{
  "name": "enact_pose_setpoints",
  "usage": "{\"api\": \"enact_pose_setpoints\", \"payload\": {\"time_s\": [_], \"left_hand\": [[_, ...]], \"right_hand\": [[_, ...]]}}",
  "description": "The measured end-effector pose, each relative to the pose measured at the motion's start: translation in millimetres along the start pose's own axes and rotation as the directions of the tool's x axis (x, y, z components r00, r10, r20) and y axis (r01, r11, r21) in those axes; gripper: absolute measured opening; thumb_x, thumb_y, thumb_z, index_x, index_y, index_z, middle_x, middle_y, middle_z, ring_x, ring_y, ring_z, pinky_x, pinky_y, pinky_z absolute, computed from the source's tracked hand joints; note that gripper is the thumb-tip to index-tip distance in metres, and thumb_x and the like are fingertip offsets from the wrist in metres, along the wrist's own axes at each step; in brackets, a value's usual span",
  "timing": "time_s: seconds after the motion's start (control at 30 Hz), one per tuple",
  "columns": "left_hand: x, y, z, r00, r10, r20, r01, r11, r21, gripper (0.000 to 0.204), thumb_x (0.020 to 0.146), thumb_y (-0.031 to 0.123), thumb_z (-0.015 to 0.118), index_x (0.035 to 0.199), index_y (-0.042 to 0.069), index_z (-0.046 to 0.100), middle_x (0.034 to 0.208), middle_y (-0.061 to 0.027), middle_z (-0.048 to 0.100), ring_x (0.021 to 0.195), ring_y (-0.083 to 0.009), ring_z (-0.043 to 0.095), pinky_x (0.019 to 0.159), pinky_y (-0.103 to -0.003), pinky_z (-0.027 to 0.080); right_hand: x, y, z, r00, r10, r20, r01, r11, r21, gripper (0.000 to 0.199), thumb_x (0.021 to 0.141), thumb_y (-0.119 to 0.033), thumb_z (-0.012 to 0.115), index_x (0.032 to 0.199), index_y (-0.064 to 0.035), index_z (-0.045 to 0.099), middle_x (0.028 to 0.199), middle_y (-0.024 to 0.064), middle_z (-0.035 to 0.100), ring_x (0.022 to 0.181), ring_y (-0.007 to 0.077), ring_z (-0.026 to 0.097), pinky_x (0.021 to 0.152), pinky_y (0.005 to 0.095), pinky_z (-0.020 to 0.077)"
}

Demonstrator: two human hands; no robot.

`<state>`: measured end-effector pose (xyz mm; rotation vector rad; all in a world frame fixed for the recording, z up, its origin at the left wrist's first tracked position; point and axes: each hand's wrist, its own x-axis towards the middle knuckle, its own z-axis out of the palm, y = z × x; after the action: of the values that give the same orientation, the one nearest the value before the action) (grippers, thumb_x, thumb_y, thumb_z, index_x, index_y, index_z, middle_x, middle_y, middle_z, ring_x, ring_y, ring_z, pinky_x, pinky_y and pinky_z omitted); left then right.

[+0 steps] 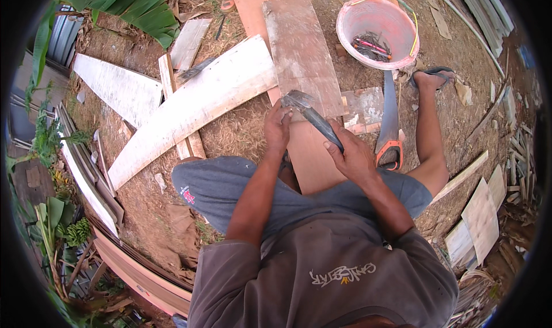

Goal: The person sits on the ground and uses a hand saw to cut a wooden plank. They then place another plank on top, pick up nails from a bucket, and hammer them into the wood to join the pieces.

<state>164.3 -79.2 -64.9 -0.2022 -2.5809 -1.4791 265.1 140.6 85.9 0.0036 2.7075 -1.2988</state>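
My right hand (pixel 354 155) is wrapped round the lower end of a claw hammer's dark handle. The hammer (pixel 317 123) slants up to the left, its metal head close to the fingers of my left hand (pixel 278 128). Those fingers are pinched together beside the head; what lies between them is too small to make out. Under the hammer lies a weathered brown board (pixel 302 52), overlapping a cleaner reddish board (pixel 313 161) that runs between my legs.
A pinkish bucket (pixel 352 26) holding nails and small tools stands at the upper right. Below it lies a handsaw (pixel 389 109) with an orange handle. A long white-painted board (pixel 201 101) crosses other planks on the left. Loose wood offcuts (pixel 482 221) lie at right.
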Motion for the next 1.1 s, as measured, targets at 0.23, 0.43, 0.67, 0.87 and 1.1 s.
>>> {"api": "enact_pose_setpoints", "payload": {"time_s": [0.23, 0.43, 0.67, 0.87, 1.1], "left_hand": [[-1.0, -4.4, 1.9, 0.999, 0.030, -0.023, -0.030, 1.000, -0.005, 0.014, 0.088, 0.007, 0.073, 0.102, 0.004, 0.073, 0.142, -0.0138, 0.061, 0.117, -0.0351, 0.064, 0.098, -0.040, 0.051], [-2.1, -4.5, 0.3, 1.000, 0.028, -0.006, -0.028, 0.999, 0.037, 0.016, 0.089, 0.008, 0.072, 0.104, 0.007, 0.074, 0.142, -0.0140, 0.061, 0.119, -0.0360, 0.063, 0.099, -0.041, 0.051], [10.9, -9.1, -4.6, 0.995, -0.102, 0.004, 0.099, 0.949, -0.299, 0.025, 0.093, 0.008, 0.065, 0.116, 0.000, 0.069, 0.132, -0.0180, 0.067, 0.115, -0.0318, 0.066, 0.101, -0.040, 0.049], [59.8, -23.1, -7.9, 0.921, -0.341, 0.188, 0.383, 0.882, -0.277, 0.027, 0.094, 0.009, 0.067, 0.118, -0.005, 0.064, 0.104, -0.0134, 0.072, 0.094, -0.0179, 0.068, 0.086, -0.032, 0.053], [68.0, -43.9, 2.6, 0.885, -0.431, 0.175, 0.465, 0.832, -0.302, 0.031, 0.087, 0.018, 0.079, 0.107, -0.004, 0.069, 0.094, -0.0137, 0.075, 0.086, -0.0192, 0.071, 0.080, -0.033, 0.056]], "right_hand": [[-0.5, -5.0, 6.6, 0.990, -0.093, -0.107, 0.096, 0.995, 0.022, 0.055, 0.102, -0.030, 0.061, 0.149, -0.0060, 0.047, 0.126, 0.0264, 0.065, 0.113, 0.0437, 0.066, 0.094, 0.0463, 0.0531], [-0.3, 3.1, 14.6, 0.998, 0.049, 0.042, -0.045, 0.995, -0.088, 0.057, 0.101, -0.029, 0.062, 0.148, -0.0019, 0.047, 0.128, 0.0291, 0.064, 0.116, 0.0426, 0.065, 0.095, 0.0440, 0.0526], [2.0, -5.4, 1.8, 0.965, -0.163, -0.207, 0.186, 0.978, 0.099, 0.054, 0.099, -0.025, 0.066, 0.146, -0.0018, 0.050, 0.115, 0.0237, 0.069, 0.095, 0.0390, 0.071, 0.082, 0.0430, 0.0550], [-12.3, -1.5, -10.7, 0.888, -0.286, -0.361, 0.416, 0.833, 0.364, 0.059, 0.099, -0.034, 0.067, 0.139, 0.0071, 0.052, 0.087, 0.0101, 0.062, 0.075, 0.0206, 0.061, 0.070, 0.0350, 0.0494], [14.9, 16.8, 21.6, 0.999, -0.046, -0.024, 0.045, 0.998, -0.044, 0.055, 0.099, -0.028, 0.065, 0.146, -0.0045, 0.050, 0.125, 0.0254, 0.065, 0.108, 0.0426, 0.067, 0.091, 0.0458, 0.0539]]}}
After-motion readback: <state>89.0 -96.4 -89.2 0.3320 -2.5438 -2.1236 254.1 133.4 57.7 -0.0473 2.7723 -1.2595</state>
